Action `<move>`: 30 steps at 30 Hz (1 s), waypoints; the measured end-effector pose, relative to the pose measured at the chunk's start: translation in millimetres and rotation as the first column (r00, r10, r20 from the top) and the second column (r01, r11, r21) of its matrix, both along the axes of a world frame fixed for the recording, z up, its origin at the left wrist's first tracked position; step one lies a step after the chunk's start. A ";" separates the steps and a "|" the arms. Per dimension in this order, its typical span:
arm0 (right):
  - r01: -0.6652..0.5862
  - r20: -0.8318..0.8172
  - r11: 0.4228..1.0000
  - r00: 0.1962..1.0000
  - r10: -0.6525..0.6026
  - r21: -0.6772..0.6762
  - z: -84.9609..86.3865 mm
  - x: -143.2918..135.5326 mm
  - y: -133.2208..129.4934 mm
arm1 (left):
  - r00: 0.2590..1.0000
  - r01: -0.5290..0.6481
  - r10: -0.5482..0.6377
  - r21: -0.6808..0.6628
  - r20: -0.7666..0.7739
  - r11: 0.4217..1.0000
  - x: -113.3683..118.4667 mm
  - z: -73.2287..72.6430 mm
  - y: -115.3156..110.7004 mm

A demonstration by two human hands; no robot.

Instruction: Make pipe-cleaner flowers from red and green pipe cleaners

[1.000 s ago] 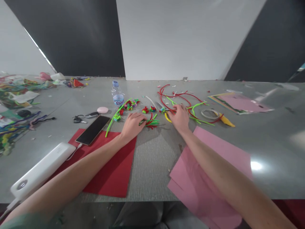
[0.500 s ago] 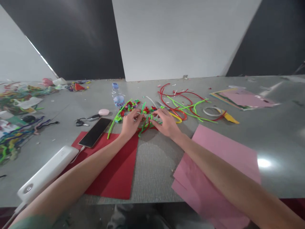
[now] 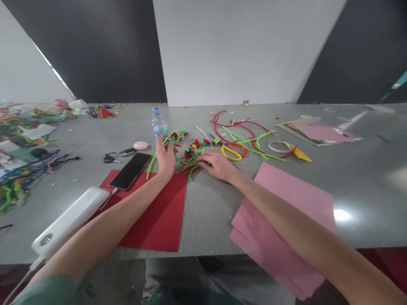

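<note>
My left hand (image 3: 165, 156) is raised beside the water bottle (image 3: 159, 123), its fingers closed on a short green pipe cleaner (image 3: 163, 132) that sticks up past the fingertips. Over a small heap of cut red and green pipe cleaners (image 3: 191, 168), my right hand (image 3: 216, 164) has its fingertips pinched together on a green piece. Exactly what lies between those fingertips is partly hidden. Behind the hands is a row of small twisted red, green and blue pipe cleaner clusters (image 3: 196, 144). A longer green pipe cleaner (image 3: 150, 167) passes just left of my left hand.
Red paper (image 3: 152, 224) carries a phone (image 3: 130, 171), with a white power bank (image 3: 71, 220) alongside. Pink sheets (image 3: 292, 190) overhang the front edge. Yellow-handled scissors (image 3: 231, 154), long red and green pipe cleaners (image 3: 254, 140) and a tape ring (image 3: 280, 147) are on the right.
My left hand has moved left, away from my right hand, towards the bottle, taking a green pipe cleaner with it. My right hand has shifted slightly left and lower onto the cut pieces.
</note>
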State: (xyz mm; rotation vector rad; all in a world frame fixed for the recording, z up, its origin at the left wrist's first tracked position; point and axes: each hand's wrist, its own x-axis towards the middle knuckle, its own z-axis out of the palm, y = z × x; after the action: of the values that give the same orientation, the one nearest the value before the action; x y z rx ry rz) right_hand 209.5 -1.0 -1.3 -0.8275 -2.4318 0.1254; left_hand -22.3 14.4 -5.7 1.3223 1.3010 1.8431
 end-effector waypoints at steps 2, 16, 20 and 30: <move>-0.018 -0.019 0.999 1.000 0.017 -0.042 -1.4 2.2 3.3 | 0.998 -0.036 0.036 -0.001 0.055 0.999 -2.4 -3.1 4.4; 0.208 -0.282 0.946 0.919 -0.276 -0.249 5.2 5.0 -1.0 | 0.932 0.193 -0.150 0.101 -0.330 0.976 13.5 11.6 -26.4; 0.280 -0.422 0.924 0.828 -0.369 -0.259 8.9 6.2 -2.3 | 0.778 0.416 -0.369 -0.024 -0.509 0.909 20.5 13.2 -38.4; 0.339 -0.617 0.922 0.690 -0.379 -0.186 19.1 1.8 -10.5 | 0.833 0.542 -0.552 -0.155 -0.027 0.826 15.9 6.5 -12.3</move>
State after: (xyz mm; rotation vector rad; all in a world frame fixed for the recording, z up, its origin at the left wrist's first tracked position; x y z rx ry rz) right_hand 211.3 -11.4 17.8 -1.0638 -1.5873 0.2814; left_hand -6.4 2.1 0.8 1.4997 0.9253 1.2897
